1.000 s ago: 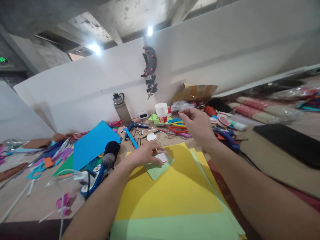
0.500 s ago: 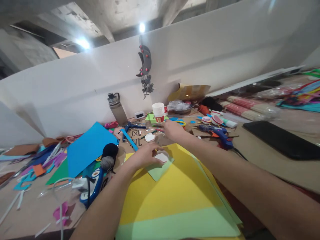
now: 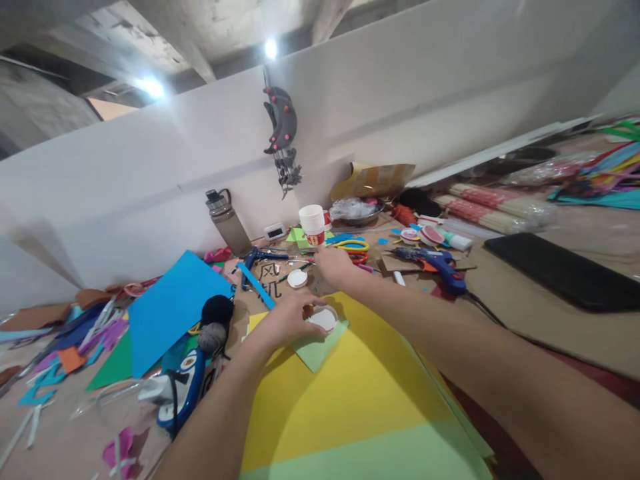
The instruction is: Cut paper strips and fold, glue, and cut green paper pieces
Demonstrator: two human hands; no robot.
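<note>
My left hand [image 3: 295,320] curls its thumb and fingers around the edge of a white round piece [image 3: 324,319], which rests on a small light-green paper square [image 3: 315,350]. Beneath them spread large yellow sheets [image 3: 345,393]. My right hand [image 3: 336,267] reaches forward over the table, low beside a thin pale stick or pen; its fingertips are hidden, so I cannot see if it holds anything. Just behind it stands a stack of white paper cups [image 3: 313,223]. Another white disc [image 3: 297,278] lies between the hands, and yellow-handled scissors [image 3: 355,245] lie past the right hand.
A grey bottle [image 3: 227,220] stands at the back left. On the left lie blue card [image 3: 175,313], a black yarn ball [image 3: 217,310] and a blue-white device [image 3: 183,393]. A blue glue gun [image 3: 440,263] and a black slab [image 3: 560,270] lie on the right.
My right hand has moved slightly left and down in the view, uncovering more of the scissors. The left hand stays at the white piece. The whole view has shifted slightly.
</note>
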